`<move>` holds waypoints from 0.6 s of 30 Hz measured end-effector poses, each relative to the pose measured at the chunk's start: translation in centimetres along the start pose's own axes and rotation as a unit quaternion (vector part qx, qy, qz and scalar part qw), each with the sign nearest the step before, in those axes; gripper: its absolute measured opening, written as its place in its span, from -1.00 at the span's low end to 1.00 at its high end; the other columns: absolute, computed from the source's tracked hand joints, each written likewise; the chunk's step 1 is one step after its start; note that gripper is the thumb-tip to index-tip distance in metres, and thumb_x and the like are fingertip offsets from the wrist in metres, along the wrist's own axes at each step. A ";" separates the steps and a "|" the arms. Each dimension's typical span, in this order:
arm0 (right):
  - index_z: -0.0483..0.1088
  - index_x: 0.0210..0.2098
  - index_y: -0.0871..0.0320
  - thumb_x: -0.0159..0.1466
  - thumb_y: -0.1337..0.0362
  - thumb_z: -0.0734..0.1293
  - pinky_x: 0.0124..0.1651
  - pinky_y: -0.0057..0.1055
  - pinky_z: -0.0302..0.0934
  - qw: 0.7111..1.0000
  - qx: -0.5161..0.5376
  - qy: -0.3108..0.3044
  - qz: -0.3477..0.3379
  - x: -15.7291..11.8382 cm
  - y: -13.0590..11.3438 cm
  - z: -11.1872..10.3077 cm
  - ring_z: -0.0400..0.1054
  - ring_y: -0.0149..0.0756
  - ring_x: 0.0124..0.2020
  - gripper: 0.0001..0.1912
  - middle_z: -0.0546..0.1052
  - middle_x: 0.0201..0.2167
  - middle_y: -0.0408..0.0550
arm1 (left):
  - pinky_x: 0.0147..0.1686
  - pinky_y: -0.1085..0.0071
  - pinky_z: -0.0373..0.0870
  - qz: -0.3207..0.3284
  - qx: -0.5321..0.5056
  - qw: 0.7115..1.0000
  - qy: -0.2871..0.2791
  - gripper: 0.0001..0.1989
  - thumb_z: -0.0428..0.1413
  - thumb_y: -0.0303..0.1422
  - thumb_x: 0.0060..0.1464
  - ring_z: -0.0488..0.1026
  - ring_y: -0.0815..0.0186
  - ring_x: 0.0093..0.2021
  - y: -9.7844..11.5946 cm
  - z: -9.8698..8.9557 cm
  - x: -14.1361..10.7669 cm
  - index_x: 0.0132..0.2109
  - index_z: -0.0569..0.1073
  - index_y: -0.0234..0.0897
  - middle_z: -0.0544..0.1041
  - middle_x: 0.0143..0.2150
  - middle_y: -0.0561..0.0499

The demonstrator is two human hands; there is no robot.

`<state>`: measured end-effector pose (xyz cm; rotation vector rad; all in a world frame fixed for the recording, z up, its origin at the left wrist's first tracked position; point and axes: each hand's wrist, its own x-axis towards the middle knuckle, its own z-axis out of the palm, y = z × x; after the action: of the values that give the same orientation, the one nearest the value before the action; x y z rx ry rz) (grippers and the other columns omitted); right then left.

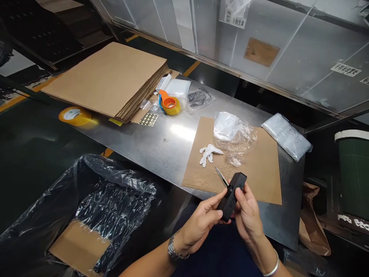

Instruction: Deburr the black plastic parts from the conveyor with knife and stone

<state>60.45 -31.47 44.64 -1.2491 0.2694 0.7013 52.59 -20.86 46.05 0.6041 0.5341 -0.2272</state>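
Both my hands grip a black oblong block (233, 198) with raised lettering on its face, tilted above the table's front edge. The fingers of my left hand (203, 219) close on its lower left end. My right hand (248, 211) wraps its right side, with the thumb on the front face. A thin pointed metal tool (221, 177) sticks out just beyond the block; I cannot tell whether it is held or lies on the cardboard. Past it, a white glove (210, 153) and crumpled clear plastic bags (235, 132) rest on a flat cardboard sheet (265, 169).
The metal table (144, 140) bears a cardboard stack (112, 79), a tape dispenser (170, 104), a yellow tape roll (74, 115), a sticker sheet (148, 119) and a packed plastic bundle (286, 136). A black-lined bin (86, 169) stands at lower left, a green bin (353, 169) at right.
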 end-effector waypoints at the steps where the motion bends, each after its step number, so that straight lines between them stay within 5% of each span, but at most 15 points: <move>1: 0.29 -0.07 0.08 0.09 0.13 0.38 -0.15 -0.38 0.29 1.000 0.003 0.005 0.000 -0.1 0.1 -0.1 0.33 -0.28 -0.12 -0.57 0.41 -0.14 -0.07 | -0.14 0.24 0.28 -0.003 -0.008 1.000 -0.002 -0.50 0.04 -0.48 -0.05 0.35 0.17 -0.11 0.0 0.0 0.0 0.10 0.34 -0.17 0.44 -0.01 -0.12; 18: 0.23 -0.04 0.05 0.11 0.13 0.36 -0.05 -0.33 0.21 0.997 -0.058 0.017 -0.048 -0.8 1.0 -0.8 0.29 -0.27 -0.09 -0.55 0.38 -0.18 -0.09 | -0.16 0.22 0.31 -0.031 0.004 0.999 0.019 -0.54 0.06 -0.52 -0.09 0.37 0.13 -0.07 -0.2 0.4 -0.1 0.01 0.43 -0.18 0.46 -0.01 -0.12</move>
<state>59.36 -32.35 44.06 -1.3757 0.1968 0.6205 52.58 -21.23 46.33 0.6004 0.5892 -0.2769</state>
